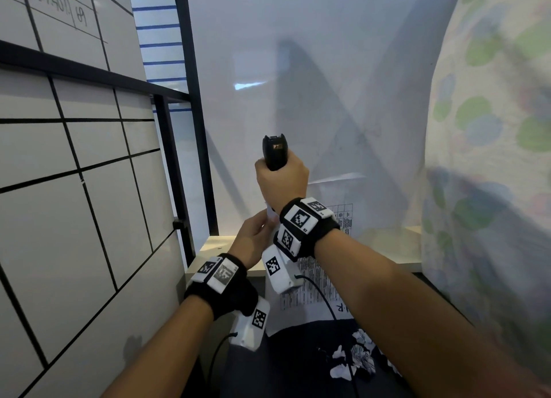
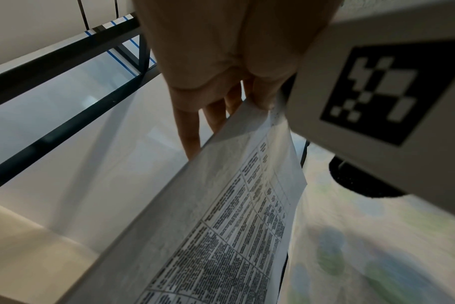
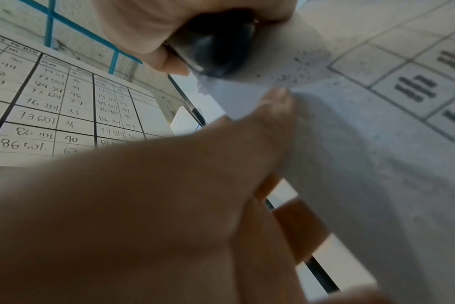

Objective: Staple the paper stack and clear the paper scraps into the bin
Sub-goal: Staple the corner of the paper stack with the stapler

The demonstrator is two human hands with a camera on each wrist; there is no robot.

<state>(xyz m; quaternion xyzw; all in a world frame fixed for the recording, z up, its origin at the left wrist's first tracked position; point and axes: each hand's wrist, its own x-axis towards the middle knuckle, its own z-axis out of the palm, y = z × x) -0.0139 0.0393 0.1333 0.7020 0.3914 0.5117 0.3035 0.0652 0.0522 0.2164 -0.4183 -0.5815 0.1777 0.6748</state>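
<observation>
My right hand [image 1: 281, 183] grips a black stapler [image 1: 275, 153] held upright in the air, nose up. In the right wrist view the stapler [image 3: 216, 47] sits at the corner of the paper stack [image 3: 351, 144]. The printed paper stack [image 1: 316, 278] hangs down below both wrists. My left hand [image 1: 253, 238] pinches the stack's upper edge just under the stapler; its thumb and fingers [image 2: 187, 131] lie either side of the sheets [image 2: 234, 205]. Crumpled paper scraps [image 1: 354, 356] lie on a dark surface at the bottom. No bin is in view.
A gridded whiteboard [image 1: 74, 159] with a black frame [image 1: 179, 159] stands close on the left. A flower-patterned cloth [image 1: 492, 129] hangs on the right. A pale wooden ledge [image 1: 214, 245] runs behind the hands before a white wall.
</observation>
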